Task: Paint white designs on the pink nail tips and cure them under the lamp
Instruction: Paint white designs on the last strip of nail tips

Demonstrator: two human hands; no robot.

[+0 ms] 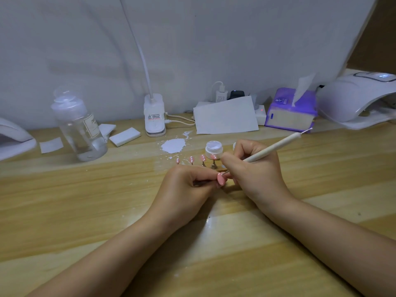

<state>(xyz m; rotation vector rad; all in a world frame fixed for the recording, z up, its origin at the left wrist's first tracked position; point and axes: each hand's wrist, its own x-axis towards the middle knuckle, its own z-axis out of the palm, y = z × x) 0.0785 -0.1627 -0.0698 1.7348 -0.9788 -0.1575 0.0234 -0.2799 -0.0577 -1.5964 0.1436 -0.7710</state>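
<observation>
My left hand point(188, 181) pinches one pink nail tip point(221, 179) low over the counter point(85, 211), right in front of me. My right hand point(255, 168) pinches a thin white dotting pen point(276, 146) like a pencil, and its point touches the top of the tip — or sits just above it, I cannot tell which.

Behind my hands, four more pink tips on little stands point(195, 160) stand in a row, and they already have white dots. The open jar of white paint point(213, 149) is just behind them. The curing lamp point(353, 99) waits far off on my right.

I think this tip is very light, hard and smooth, so it could slip or flip. It seems best to hold it by its stand or edges, never on top — wet paint would smear. The pen should only press softly.
</observation>
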